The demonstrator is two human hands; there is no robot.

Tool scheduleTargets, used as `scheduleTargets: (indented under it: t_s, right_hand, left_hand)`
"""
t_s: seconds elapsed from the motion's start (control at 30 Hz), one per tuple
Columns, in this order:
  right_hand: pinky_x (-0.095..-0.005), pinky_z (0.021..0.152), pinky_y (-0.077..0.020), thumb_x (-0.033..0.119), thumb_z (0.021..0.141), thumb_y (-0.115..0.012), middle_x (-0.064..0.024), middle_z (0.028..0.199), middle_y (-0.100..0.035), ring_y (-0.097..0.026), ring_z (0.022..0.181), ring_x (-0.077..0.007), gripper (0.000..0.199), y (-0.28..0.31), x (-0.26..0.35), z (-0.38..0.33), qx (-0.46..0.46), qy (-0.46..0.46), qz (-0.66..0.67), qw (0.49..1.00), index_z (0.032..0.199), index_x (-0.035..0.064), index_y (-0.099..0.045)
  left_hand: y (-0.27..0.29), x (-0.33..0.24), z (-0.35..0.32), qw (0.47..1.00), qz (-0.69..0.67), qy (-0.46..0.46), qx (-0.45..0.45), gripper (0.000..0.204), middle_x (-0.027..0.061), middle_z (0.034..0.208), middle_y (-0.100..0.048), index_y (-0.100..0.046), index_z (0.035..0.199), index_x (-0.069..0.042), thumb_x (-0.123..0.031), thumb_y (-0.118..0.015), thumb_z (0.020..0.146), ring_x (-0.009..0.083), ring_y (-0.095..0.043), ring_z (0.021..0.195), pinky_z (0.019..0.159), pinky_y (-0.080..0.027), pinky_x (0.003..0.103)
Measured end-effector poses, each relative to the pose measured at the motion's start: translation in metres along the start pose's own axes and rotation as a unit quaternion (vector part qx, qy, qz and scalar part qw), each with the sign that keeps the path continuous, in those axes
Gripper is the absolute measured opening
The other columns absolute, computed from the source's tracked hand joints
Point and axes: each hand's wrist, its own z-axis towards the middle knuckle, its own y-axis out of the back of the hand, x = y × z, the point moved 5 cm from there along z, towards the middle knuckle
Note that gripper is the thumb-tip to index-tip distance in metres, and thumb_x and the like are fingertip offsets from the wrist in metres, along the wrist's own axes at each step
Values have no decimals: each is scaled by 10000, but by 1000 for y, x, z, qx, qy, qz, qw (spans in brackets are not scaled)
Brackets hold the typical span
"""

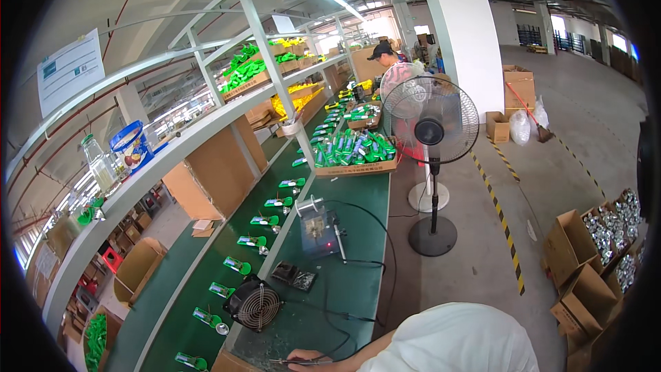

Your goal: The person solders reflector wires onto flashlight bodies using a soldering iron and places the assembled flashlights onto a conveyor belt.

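At the bottom edge my right hand [307,357] is closed around a thin pen-like soldering iron [277,361], its tip pointing left; a black cable runs nearby. My white sleeve [447,341] fills the lower right. My left hand is out of the picture. Just beyond the right hand stands a round black fan [259,304] with a wire guard. Left of it, a row of green parts with silvery round ends, one of them a green part [206,317], lies along the green belt [180,334]. What lies under the iron's tip cannot be made out.
A small bench device [318,234] with a red light and cables stands farther along the green table, past a dark tray [295,276]. Beyond is a carton of green parts [354,150]. Pedestal fan [432,131], person [387,55] and cartons [585,296] of shiny parts are to the right.
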Motion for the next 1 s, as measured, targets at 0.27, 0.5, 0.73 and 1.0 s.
scheduleTargets:
  t_s: [0.27, 0.5, 0.73, 1.0]
  right_hand:
    - [-354, 717, -388, 294, 850, -527, -113, 876, -510, -492, 824, -265, 241, -9, -11, 2, -43, 35, -54, 997, 905, 60, -512]
    - [-308, 763, -420, 313, 881, -493, -81, 927, -551, -544, 859, -199, 275, -15, -47, 5, -36, 17, -47, 998, 1002, 66, -488]
    - [-308, 725, -421, 315, 863, -507, -103, 901, -557, -557, 846, -224, 272, 5, -27, -11, -90, 37, -27, 995, 973, 67, -485]
    - [-311, 671, -444, 295, 826, -573, -79, 807, -588, -583, 770, -200, 236, 41, -30, -34, -112, -36, 18, 993, 961, 107, -527]
  left_hand:
    - [-40, 31, -22, 984, 160, -70, -26, 572, 112, 1402, -282, -283, 1351, -121, -478, -279, 904, 288, -271, 1284, 1029, -227, 472]
    - [-59, 41, -72, 978, 175, -104, 51, 559, 132, 1385, -316, -334, 1331, -100, -465, -270, 912, 302, -299, 1273, 1036, -210, 480]
    - [-70, 69, -93, 978, 151, -144, 27, 546, 84, 1434, -226, -298, 1358, -179, -476, -269, 900, 306, -187, 1319, 1057, -140, 509]
    - [-35, 66, -157, 957, 271, -79, -69, 446, 55, 1237, -507, -431, 1257, -171, -403, -264, 915, 256, -457, 1146, 954, -311, 473]
